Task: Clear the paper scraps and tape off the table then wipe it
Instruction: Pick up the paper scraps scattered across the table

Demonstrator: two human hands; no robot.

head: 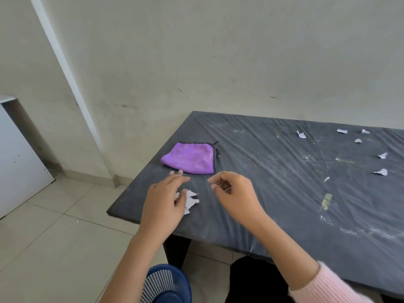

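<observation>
Head view: dusty black table (273,193) against scuffed wall (218,62); left hand (164,204) spread over scraps (192,200), right hand (236,197) pinching tape (226,188).

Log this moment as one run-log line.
left hand: fingers straight, at scrap pile | right hand: pinches thin strip | purple cloth: untouched | table: loose scraps, tape uncleared

Scuffed pale wall (196,51), tiled floor (54,248) (white cabinet (17,160) left).
</observation>
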